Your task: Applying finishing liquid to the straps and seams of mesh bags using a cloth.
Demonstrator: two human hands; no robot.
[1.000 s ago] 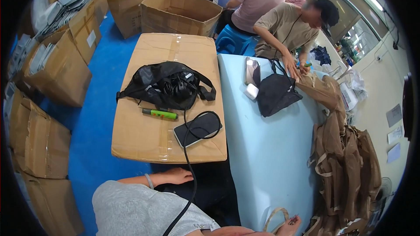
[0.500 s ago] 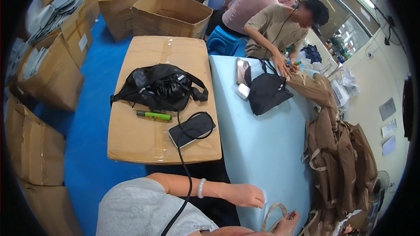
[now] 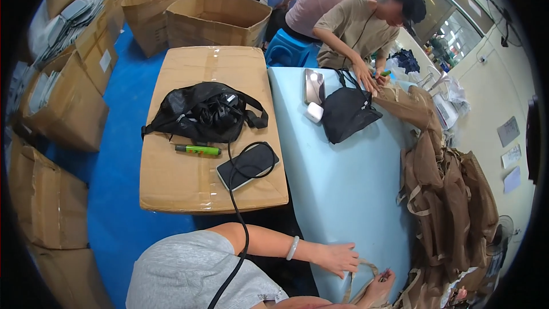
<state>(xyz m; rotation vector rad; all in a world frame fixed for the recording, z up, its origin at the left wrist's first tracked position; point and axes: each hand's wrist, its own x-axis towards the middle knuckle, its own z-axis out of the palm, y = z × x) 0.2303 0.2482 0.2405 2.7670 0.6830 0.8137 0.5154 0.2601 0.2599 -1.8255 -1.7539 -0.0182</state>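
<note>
My left hand (image 3: 338, 258), with a pale bangle on its wrist, reaches over the light blue tabletop (image 3: 349, 194). Its fingers are spread, and their tips are beside a looped beige strap (image 3: 369, 264). Low in the picture, my right hand (image 3: 377, 289) has its fingers bent together around the strap at the table's near part. Whatever the strap is joined to is cut off by the lower edge. Just right of that hand, a heap of brown fabric bags with beige straps (image 3: 446, 206) spreads along the table's right side.
Left of the table stands a closed carton (image 3: 214, 186) bearing a black mesh bag (image 3: 200, 113), a green marker (image 3: 197, 150) and a phone (image 3: 247, 166) with a black cable running toward me. A black pouch (image 3: 347, 115) lies farther up. Across the table, a co-worker (image 3: 357, 34) handles brown fabric.
My left hand has moved right and its curled fingers have spread beside the strap. My right hand stays near the same spot, still on the strap. The whole view has shifted slightly.
</note>
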